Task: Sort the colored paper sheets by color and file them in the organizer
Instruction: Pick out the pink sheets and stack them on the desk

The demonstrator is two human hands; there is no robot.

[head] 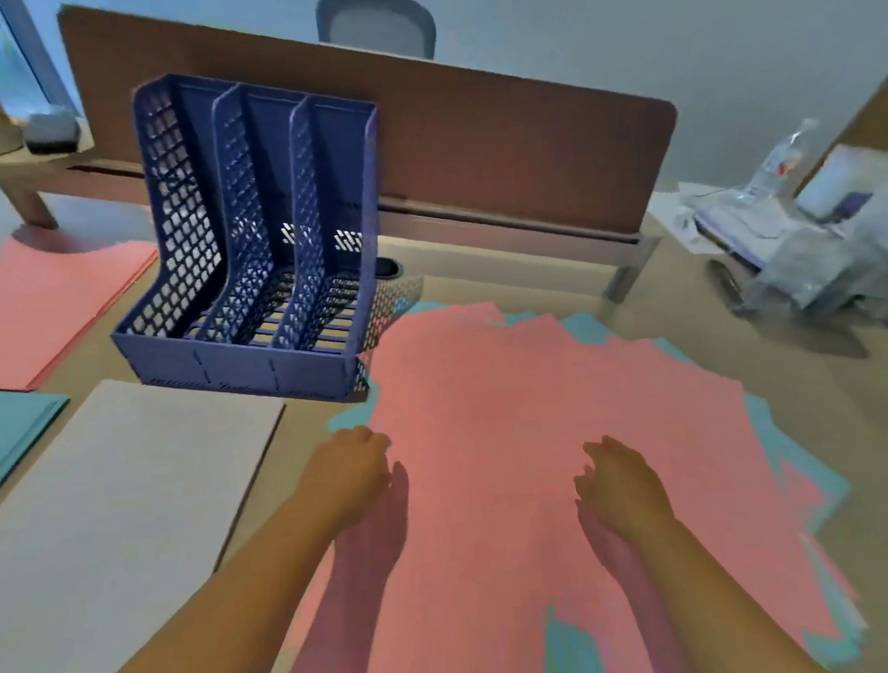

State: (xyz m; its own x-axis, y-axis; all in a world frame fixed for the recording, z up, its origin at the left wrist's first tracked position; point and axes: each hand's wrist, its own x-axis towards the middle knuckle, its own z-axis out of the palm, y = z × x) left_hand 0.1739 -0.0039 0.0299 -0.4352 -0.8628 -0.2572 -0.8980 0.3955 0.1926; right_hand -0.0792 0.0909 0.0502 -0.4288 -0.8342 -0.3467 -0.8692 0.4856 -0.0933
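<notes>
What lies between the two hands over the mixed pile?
In the head view, only the bare pink top sheet lies between the left hand and the right hand.

text: none legible | organizer (251, 233), centre left: embossed marks on the front lip were blurred, unreadable | bottle (782, 159), upper right: a red-marked label was seen, nothing on it could be read

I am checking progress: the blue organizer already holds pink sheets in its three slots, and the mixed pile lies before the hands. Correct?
Not quite. The head view shows the blue organizer with all three slots empty; the mixed pile does lie before the hands.
</notes>
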